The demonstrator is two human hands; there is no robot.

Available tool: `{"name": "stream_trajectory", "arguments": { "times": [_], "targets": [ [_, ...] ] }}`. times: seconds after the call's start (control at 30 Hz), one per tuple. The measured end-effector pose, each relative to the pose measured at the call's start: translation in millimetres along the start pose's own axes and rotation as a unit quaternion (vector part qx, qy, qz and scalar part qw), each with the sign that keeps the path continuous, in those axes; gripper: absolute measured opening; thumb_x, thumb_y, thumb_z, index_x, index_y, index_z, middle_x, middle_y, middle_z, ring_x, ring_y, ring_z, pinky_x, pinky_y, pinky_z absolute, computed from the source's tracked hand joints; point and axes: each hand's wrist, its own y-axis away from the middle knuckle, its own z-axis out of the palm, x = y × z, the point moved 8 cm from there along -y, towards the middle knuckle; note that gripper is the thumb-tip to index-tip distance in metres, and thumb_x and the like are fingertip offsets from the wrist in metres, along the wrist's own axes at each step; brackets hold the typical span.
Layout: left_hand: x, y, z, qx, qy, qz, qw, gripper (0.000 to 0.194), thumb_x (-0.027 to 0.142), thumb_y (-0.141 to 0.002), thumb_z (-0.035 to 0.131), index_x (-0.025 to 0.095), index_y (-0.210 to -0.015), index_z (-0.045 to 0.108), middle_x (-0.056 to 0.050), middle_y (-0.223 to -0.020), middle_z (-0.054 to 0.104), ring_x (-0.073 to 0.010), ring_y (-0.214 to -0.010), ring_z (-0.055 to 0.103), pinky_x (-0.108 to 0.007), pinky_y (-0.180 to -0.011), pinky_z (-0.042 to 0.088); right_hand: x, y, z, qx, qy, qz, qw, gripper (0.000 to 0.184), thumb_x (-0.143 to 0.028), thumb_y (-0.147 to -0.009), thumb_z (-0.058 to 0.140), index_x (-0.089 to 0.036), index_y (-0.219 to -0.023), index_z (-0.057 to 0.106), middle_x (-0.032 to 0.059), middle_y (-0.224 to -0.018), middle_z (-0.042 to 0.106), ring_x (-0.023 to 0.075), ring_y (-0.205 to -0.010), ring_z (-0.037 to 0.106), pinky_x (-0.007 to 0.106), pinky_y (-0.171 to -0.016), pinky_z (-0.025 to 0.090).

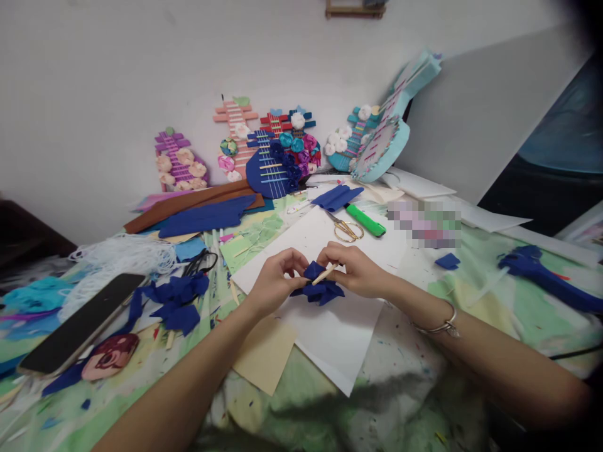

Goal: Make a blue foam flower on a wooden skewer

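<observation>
Between my two hands, over a white sheet of paper, are folded pieces of dark blue crepe paper. My left hand is closed, pinching the blue paper from its left side. A thin pale wooden stick slants across the paper from the fingers of my right hand, which is closed on it. Whether those fingers also grip the paper is hidden. Just beyond my hands lie gold-handled scissors and a green utility knife.
Guitar-shaped crafts, one dark blue and one large light blue, lean by the wall. At left are a black phone, white string and blue paper scraps. A blue crepe strip lies at right.
</observation>
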Motion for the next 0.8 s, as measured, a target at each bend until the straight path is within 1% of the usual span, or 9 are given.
{"name": "stream_trajectory", "arguments": {
  "times": [0.13, 0.27, 0.33, 0.43, 0.53, 0.6, 0.67, 0.73, 0.8],
  "targets": [
    [2.7, 0.0, 0.1, -0.007, -0.008, -0.013, 1.0, 0.02, 0.009, -0.058, 0.068, 0.014, -0.075, 0.059, 0.003, -0.066, 0.06, -0.009, -0.057, 0.051, -0.022, -0.056, 0.037, -0.8, 0.3, -1.2, -0.001, 0.009, 0.003, 1.0, 0.012, -0.008, -0.079, 0.058, -0.017, -0.086, 0.056, 0.0019, -0.082, 0.057, 0.0141, -0.076, 0.051, 0.026, -0.069, 0.038],
    [0.7, 1.2, 4.9, -0.029, 0.022, -0.03, 0.999, 0.02, 0.014, -0.059, 0.072, 0.013, -0.075, 0.061, 0.001, -0.067, 0.061, -0.0095, -0.058, 0.052, -0.022, -0.055, 0.039, -1.6, 0.3, 1.4, -0.009, 0.001, -0.002, 1.0, 0.014, -0.01, -0.08, 0.058, -0.018, -0.09, 0.056, 0.0021, -0.086, 0.06, 0.0146, -0.08, 0.052, 0.026, -0.071, 0.038],
    [-1.4, 1.8, 7.1, -0.032, 0.042, -0.033, 0.998, 0.021, 0.019, -0.061, 0.075, 0.013, -0.077, 0.063, -0.001, -0.07, 0.064, -0.0109, -0.061, 0.055, -0.023, -0.058, 0.042, -2.2, 0.2, 3.0, -0.009, -0.001, -0.009, 1.0, 0.013, -0.011, -0.08, 0.058, -0.018, -0.091, 0.055, 0.0014, -0.085, 0.06, 0.0142, -0.079, 0.052, 0.026, -0.069, 0.038],
    [-5.3, 2.3, 7.2, -0.017, 0.08, -0.038, 0.996, 0.026, 0.026, -0.062, 0.078, 0.012, -0.08, 0.065, -0.004, -0.074, 0.067, -0.0135, -0.066, 0.06, -0.025, -0.063, 0.046, -4.8, 0.7, 4.1, -0.015, -0.006, -0.026, 1.0, 0.009, -0.015, -0.085, 0.054, -0.019, -0.094, 0.053, 0.0017, -0.086, 0.061, 0.0141, -0.078, 0.053, 0.026, -0.07, 0.039],
    [-8.4, 2.9, 4.5, 0.005, 0.108, -0.052, 0.993, 0.029, 0.028, -0.061, 0.079, 0.012, -0.081, 0.067, -0.005, -0.073, 0.069, -0.0143, -0.065, 0.062, -0.026, -0.063, 0.048, -8.5, 1.7, -0.7, -0.012, 0.006, -0.039, 0.999, 0.012, -0.02, -0.09, 0.048, -0.018, -0.101, 0.052, 0.0051, -0.097, 0.061, 0.0158, -0.085, 0.052, 0.028, -0.074, 0.041],
    [-10.1, 3.7, 2.5, 0.017, 0.121, -0.066, 0.99, 0.028, 0.029, -0.059, 0.08, 0.012, -0.078, 0.068, -0.004, -0.071, 0.069, -0.0149, -0.063, 0.063, -0.026, -0.062, 0.049, -9.7, 2.0, -5.6, -0.006, 0.037, -0.041, 0.998, 0.019, -0.024, -0.092, 0.045, -0.018, -0.11, 0.05, 0.0085, -0.106, 0.058, 0.0181, -0.093, 0.051, 0.031, -0.079, 0.041],
    [-10.6, 4.3, 1.0, 0.027, 0.129, -0.073, 0.989, 0.028, 0.03, -0.057, 0.081, 0.013, -0.075, 0.068, -0.003, -0.069, 0.069, -0.0151, -0.062, 0.063, -0.026, -0.06, 0.05, -10.3, 1.7, -8.8, -0.003, 0.088, -0.046, 0.995, 0.024, -0.03, -0.094, 0.041, -0.018, -0.112, 0.051, 0.0107, -0.108, 0.056, 0.0204, -0.096, 0.049, 0.033, -0.081, 0.039],
    [-10.0, 4.6, -0.9, 0.038, 0.127, -0.069, 0.989, 0.028, 0.03, -0.056, 0.081, 0.013, -0.074, 0.068, -0.002, -0.067, 0.069, -0.0143, -0.06, 0.063, -0.025, -0.058, 0.05, -8.7, 0.8, -8.7, -0.006, 0.148, -0.045, 0.988, 0.026, -0.031, -0.096, 0.036, -0.018, -0.105, 0.056, 0.0103, -0.1, 0.057, 0.0209, -0.092, 0.049, 0.035, -0.08, 0.037],
    [-10.0, 4.6, -2.9, 0.049, 0.122, -0.065, 0.989, 0.026, 0.029, -0.056, 0.081, 0.013, -0.073, 0.069, -0.002, -0.068, 0.069, -0.0138, -0.06, 0.063, -0.024, -0.058, 0.05, -4.5, -0.6, -6.3, -0.012, 0.201, -0.03, 0.979, 0.03, -0.03, -0.097, 0.033, -0.017, -0.094, 0.06, 0.0088, -0.089, 0.058, 0.0198, -0.084, 0.048, 0.034, -0.077, 0.034]
  ]
}}
